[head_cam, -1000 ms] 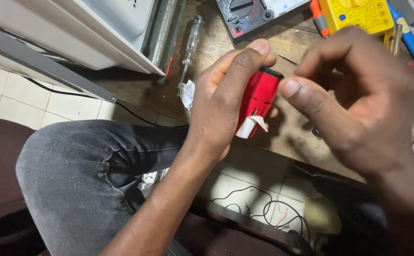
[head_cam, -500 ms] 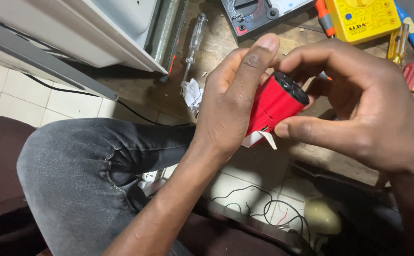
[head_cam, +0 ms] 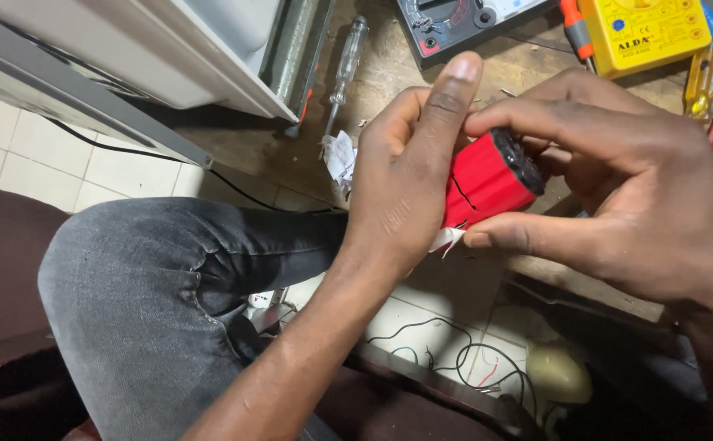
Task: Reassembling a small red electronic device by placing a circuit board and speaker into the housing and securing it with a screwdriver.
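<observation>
Holding item: red cylindrical battery pack [head_cam: 487, 181], gripped between left hand [head_cam: 401, 184] and right hand [head_cam: 617, 188], fingers closed around it. Change: pack has tilted, black end cap now at 2 o'clock; right fingertips have shifted onto cap. Yellow multimeter [head_cam: 646, 33] at 1 o'clock.

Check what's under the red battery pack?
Under the red battery pack: a white strip, right thumb, wooden bench edge. Its underside is covered by the left hand.
</observation>
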